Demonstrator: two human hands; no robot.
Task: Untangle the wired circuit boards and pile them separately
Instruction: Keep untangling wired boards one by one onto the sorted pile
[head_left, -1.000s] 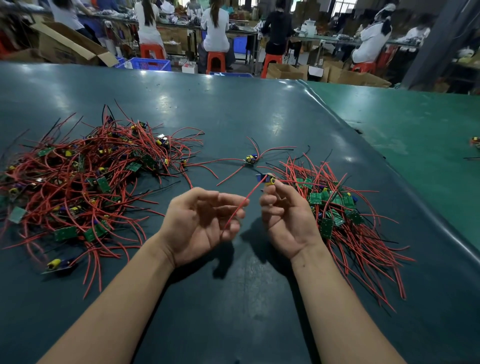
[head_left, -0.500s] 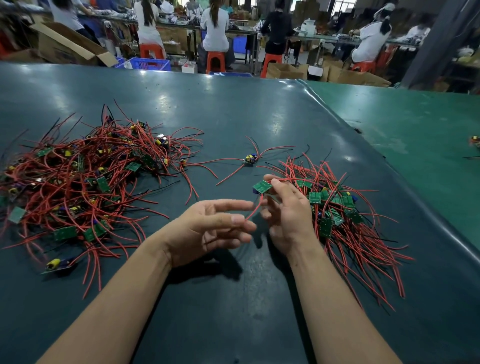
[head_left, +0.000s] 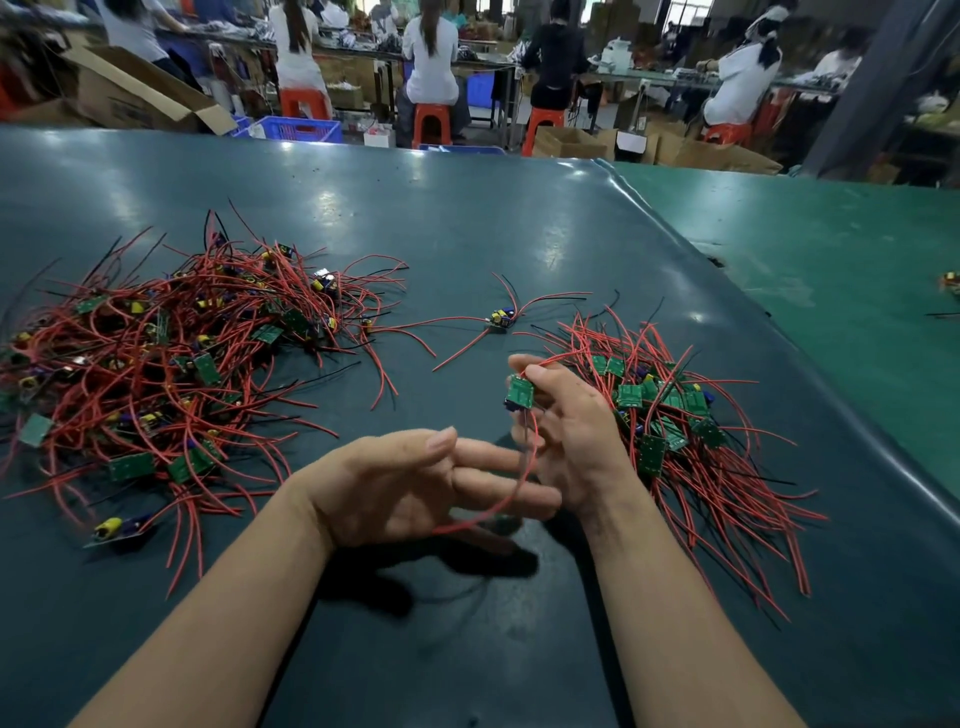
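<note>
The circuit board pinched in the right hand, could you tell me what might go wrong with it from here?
Its red wire trails down across the open left hand, so it could catch on the fingers as the right hand carries the circuit board away. Dropped carelessly on the sorted pile, it might tangle again.

The tangled heap of wired boards (head_left: 156, 364) runs off the left edge, so its full spread cannot be seen. The right hand (head_left: 571, 436) covers the near-left part of the sorted pile (head_left: 691, 431). The red wire (head_left: 514, 493) trailing from the held circuit board (head_left: 520, 391) is motion-blurred across the left hand (head_left: 410, 488); its free end cannot be made out. At the right edge another board (head_left: 951, 280) is cut off.
</note>
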